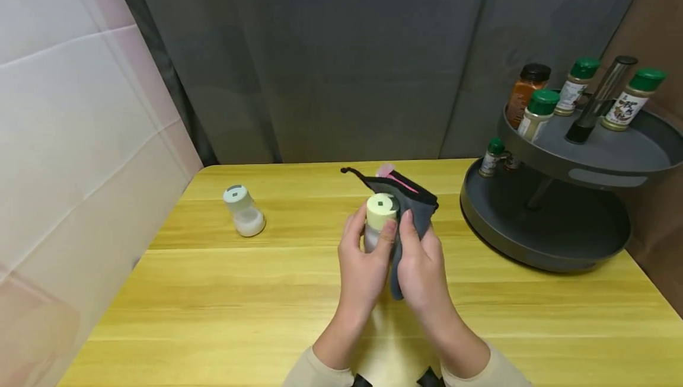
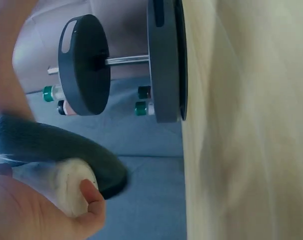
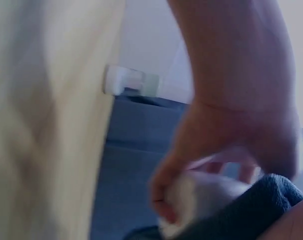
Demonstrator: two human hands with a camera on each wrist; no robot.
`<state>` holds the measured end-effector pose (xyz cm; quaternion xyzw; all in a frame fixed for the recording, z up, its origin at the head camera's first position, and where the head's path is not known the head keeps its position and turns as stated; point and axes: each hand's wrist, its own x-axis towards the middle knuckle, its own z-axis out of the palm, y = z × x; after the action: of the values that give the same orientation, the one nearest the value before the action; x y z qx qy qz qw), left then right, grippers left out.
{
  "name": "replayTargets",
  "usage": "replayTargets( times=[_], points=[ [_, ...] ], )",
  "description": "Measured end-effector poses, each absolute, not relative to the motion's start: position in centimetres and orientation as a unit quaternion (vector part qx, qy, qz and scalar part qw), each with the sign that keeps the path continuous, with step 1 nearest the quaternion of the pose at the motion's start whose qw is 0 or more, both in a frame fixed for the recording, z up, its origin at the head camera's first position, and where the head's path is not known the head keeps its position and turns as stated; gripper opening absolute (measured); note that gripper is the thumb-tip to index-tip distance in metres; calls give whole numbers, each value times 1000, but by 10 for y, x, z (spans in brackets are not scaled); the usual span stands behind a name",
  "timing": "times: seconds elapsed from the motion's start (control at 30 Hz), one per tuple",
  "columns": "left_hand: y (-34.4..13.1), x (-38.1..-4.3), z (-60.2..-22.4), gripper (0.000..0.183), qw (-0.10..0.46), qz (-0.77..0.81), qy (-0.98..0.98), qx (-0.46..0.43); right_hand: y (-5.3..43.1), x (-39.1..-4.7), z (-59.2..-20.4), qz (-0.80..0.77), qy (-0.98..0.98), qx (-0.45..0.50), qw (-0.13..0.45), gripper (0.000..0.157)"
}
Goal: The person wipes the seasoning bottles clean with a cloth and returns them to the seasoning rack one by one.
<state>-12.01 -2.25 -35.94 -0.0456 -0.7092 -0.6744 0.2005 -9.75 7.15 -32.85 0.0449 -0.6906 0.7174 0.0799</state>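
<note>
My left hand [image 1: 363, 268] grips a small clear shaker jar [image 1: 372, 237] with a pale yellow-green lid, held above the table. My right hand [image 1: 424, 265] holds a dark grey cloth [image 1: 421, 212] with black edging and a thin black cord, pressing it to the jar's right side. Behind the cloth's top edge a bit of pink shows. In the left wrist view the cloth [image 2: 66, 145] lies along the jar [image 2: 71, 185]. The right wrist view is blurred, with the jar [image 3: 206, 195] partly behind the cloth [image 3: 261, 205].
A second jar [image 1: 248, 218] with a pale lid and white contents stands at the left on the wooden table [image 1: 240, 310]. To the right is a dark two-tier turntable rack [image 1: 544, 239] bearing several spice bottles [image 1: 536, 114]. A grey curtain [image 1: 341, 61] hangs behind.
</note>
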Motion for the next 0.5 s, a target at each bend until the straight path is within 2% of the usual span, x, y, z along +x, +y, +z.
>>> replayTargets(
  times=[0.13, 0.37, 0.5],
  points=[
    [-23, -120, -361, 44, 184, -694, -695, -42, 65, -95, -334, 708, -695, 64, 110, 52],
    [-28, -125, -357, 41, 193, -692, -694, -51, 68, -100, -347, 706, -707, 6, 37, 57],
    [-26, -126, -358, 44, 198, -685, -699, -57, 73, -104, -336, 719, -691, 39, 59, 55]
  ],
)
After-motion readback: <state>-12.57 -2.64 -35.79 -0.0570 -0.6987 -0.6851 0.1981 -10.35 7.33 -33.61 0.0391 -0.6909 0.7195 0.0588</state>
